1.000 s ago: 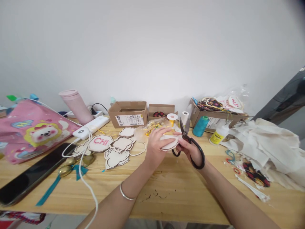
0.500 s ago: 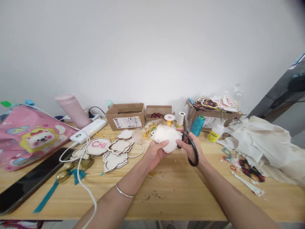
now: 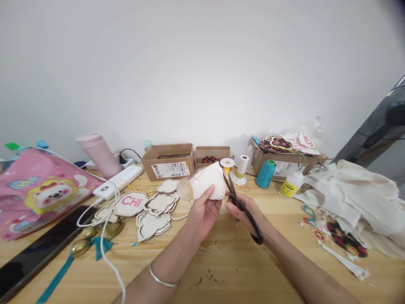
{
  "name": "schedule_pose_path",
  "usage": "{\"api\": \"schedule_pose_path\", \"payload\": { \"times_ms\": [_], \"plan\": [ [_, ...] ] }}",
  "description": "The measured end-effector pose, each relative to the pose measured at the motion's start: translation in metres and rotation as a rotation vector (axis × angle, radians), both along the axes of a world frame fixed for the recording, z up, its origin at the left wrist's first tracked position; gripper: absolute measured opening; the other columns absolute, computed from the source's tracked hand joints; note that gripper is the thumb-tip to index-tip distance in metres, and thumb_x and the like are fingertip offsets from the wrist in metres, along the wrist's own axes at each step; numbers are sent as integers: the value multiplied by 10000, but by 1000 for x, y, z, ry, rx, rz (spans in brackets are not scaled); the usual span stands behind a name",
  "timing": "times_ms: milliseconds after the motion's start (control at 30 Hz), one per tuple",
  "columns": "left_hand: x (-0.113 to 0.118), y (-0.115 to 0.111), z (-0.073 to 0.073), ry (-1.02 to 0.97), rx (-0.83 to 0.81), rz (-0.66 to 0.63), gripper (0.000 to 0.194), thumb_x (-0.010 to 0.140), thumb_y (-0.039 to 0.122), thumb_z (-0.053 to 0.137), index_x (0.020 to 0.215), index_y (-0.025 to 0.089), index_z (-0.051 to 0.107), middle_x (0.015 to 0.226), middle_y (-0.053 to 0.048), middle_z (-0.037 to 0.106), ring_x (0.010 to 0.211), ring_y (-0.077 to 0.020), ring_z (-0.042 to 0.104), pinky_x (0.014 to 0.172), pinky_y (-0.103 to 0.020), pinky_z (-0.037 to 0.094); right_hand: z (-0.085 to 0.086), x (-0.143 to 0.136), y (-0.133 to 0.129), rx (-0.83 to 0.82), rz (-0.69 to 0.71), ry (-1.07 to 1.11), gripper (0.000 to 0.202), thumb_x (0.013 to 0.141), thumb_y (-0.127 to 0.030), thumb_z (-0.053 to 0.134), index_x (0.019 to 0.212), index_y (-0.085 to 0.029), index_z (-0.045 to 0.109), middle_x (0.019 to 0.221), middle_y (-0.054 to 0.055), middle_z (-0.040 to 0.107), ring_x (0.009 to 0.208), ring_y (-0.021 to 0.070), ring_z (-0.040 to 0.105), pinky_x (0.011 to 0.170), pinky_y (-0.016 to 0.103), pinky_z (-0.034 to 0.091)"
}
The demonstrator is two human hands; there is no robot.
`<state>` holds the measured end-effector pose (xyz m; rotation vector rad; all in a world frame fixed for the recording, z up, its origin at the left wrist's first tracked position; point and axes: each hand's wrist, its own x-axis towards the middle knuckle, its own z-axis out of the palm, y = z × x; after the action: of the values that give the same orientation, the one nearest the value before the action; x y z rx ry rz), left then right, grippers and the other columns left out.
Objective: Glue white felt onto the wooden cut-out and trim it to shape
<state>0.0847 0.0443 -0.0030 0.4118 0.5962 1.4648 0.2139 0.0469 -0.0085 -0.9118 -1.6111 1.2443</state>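
Head view: left hand [image 3: 202,211] grips a white cloud-shaped fabric piece [image 3: 209,185], lifted above the wooden table [image 3: 221,261]. Right hand [image 3: 245,209] is closed through the loops of black scissors [image 3: 242,207], blades against the piece's right edge. Just left lie wooden cloud cutouts [image 3: 152,207]; behind stand cardboard boxes [image 3: 169,161] and a teal thread spool [image 3: 265,174]; white cloth scraps [image 3: 351,194] are heaped at right

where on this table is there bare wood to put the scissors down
Bare wood lies on the table in front of the left hand and the right hand with the scissors, save some dark snippets. A smaller patch sits between the teal spool and the thread scraps. The wooden cutouts, phone and white cloth crowd both sides.
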Motion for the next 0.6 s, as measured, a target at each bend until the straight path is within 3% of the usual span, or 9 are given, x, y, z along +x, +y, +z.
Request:
{"api": "schedule_pose_path", "payload": {
  "times_ms": [233,600],
  "plan": [
    [1,-5,3,128,89,81,517,685,154,656,1167,259,504,1059,-19,647,845,-170,645,714,-236,538,-2,7,0,94,98,-6,370,772,-523,476,591,-200,465,526,-30,358,461,92,319,429,229,232],
    [7,-8,1,125,43,85,500,695,114,650,1158,245,515,997,-32,669,894,-153,628,734,-221,528,7,4,-2,137,71,-25,417,778,-536,461,550,-196,381,500,-37,354,460,87,323,413,223,241]
  ]
}}
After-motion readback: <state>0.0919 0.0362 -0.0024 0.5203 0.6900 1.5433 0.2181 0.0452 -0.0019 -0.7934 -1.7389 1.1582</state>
